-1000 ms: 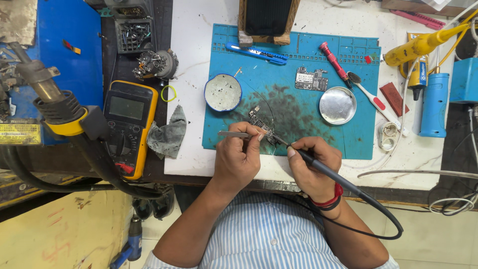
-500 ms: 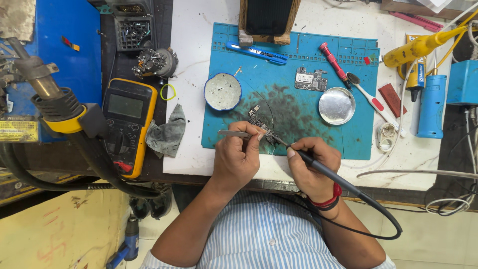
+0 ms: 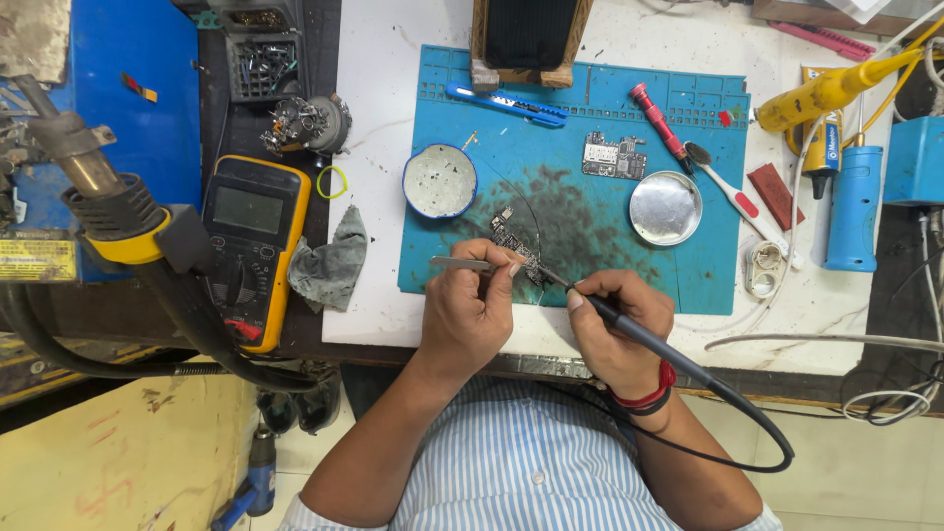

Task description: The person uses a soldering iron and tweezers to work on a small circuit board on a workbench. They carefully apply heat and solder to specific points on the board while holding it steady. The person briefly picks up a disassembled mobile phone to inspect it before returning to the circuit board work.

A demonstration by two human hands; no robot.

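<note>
On the blue mat (image 3: 688, 285) on the desk (image 3: 374, 197), the left hand (image 3: 472, 315) pinches tweezers (image 3: 462, 264) flat, tips pointing right at the small circuit board (image 3: 516, 246), which runs diagonally just past its fingers (image 3: 511, 264); the right hand (image 3: 618, 329) grips a soldering iron (image 3: 629, 329), tip angled up-left onto the board's lower end; both hands sit as half a second ago

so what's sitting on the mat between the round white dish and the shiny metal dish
In the head view, a small bare circuit board lies on the blue mat, between the white dish and the metal dish, nearer the metal one.
</note>
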